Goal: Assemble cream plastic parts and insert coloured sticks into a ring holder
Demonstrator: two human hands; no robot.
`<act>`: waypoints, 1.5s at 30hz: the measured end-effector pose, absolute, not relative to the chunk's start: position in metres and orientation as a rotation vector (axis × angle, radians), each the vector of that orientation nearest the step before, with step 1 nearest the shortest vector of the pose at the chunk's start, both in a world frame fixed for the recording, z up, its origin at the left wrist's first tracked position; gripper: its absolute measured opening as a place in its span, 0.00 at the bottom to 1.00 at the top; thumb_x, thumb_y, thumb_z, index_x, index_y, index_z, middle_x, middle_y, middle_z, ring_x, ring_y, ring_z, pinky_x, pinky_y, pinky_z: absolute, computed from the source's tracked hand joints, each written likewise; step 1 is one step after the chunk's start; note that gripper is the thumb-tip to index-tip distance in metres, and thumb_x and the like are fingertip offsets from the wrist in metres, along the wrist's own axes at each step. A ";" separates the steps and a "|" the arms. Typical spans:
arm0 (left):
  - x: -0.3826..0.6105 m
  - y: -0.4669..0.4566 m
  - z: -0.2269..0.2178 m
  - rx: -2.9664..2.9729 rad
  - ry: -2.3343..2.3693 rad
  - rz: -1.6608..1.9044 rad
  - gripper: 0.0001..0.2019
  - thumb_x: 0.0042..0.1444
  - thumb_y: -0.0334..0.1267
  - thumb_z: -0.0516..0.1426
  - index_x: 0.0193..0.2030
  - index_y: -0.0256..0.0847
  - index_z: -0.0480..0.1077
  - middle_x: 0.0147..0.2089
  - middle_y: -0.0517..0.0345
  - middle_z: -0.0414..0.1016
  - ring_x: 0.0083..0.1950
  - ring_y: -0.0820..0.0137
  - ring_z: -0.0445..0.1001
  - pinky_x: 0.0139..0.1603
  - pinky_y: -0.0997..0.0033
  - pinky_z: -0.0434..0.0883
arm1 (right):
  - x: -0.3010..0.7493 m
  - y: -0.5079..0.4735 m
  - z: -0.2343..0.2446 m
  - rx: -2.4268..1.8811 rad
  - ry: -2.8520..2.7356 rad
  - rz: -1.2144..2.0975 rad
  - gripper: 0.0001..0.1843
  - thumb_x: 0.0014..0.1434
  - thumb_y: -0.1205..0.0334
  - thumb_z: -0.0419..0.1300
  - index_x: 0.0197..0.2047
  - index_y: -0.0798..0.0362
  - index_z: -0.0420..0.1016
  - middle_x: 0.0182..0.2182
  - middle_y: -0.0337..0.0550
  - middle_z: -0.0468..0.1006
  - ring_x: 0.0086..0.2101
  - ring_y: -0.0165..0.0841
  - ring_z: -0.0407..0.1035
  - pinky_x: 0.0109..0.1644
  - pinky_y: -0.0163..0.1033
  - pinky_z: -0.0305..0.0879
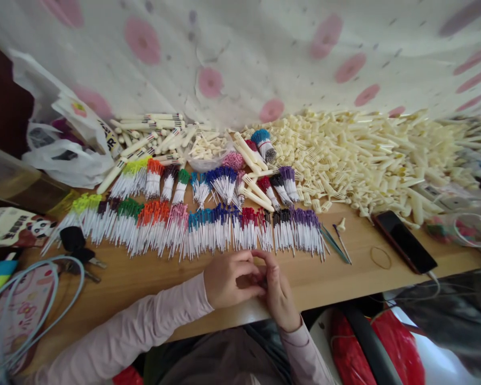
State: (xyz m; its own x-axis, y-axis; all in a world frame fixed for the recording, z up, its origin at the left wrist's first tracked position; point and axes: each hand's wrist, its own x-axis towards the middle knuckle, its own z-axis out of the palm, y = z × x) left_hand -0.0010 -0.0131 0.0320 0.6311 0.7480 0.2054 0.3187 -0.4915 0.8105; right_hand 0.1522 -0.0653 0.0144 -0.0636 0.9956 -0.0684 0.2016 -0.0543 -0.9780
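Left hand (229, 280) and right hand (281, 299) meet at a table (324, 280) lined with slim refills (220, 232).
Both are curled inward, close together; whether anything is pinched between them cannot be told. The refills' front row lies just beyond both hands, long axes pointing roughly toward them, coloured ends farthest away.

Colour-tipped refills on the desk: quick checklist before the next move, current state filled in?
1. Front row of refills grouped by colour: ok.
2. Contents of the left hand and right hand confirmed: cannot tell; the fingers hide whatever may be between them.
3. No strays: not ok; one dark-tipped refill lies apart, beside the teal tweezers.
4. Black key fob off the row: cannot tell; it sits close at the left end.
5. Phone out of the hands' way: ok, lying off to the right.
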 end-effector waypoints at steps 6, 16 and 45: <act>0.001 -0.015 0.038 1.984 0.881 0.596 0.06 0.51 0.35 0.64 0.28 0.39 0.72 0.31 0.61 0.70 0.30 0.72 0.69 0.31 0.74 0.67 | 0.153 -0.063 0.015 -1.363 -1.435 1.170 0.28 0.70 0.45 0.36 0.53 0.53 0.67 0.24 0.39 0.73 0.28 0.34 0.70 0.35 0.36 0.66; -0.013 -0.006 0.029 2.142 0.851 0.758 0.11 0.64 0.41 0.52 0.34 0.38 0.69 0.33 0.58 0.68 0.30 0.73 0.68 0.31 0.75 0.66 | 0.144 -0.060 0.026 -1.410 -1.416 1.064 0.21 0.65 0.49 0.54 0.24 0.52 0.61 0.19 0.32 0.56 0.21 0.26 0.52 0.25 0.33 0.49; -0.035 0.000 0.038 1.470 0.769 0.416 0.08 0.57 0.40 0.58 0.38 0.40 0.65 0.34 0.57 0.81 0.26 0.74 0.75 0.31 0.74 0.69 | 0.149 -0.065 0.012 -1.252 -1.254 0.918 0.07 0.55 0.63 0.67 0.37 0.44 0.84 0.32 0.43 0.84 0.30 0.36 0.77 0.34 0.37 0.73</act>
State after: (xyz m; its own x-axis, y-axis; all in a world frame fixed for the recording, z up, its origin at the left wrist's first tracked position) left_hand -0.0353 0.0003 0.0383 0.7021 0.6814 -0.2068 0.1993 0.0908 0.9757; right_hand 0.1486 -0.0654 0.0121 0.1433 0.9758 0.1650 0.1374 0.1455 -0.9798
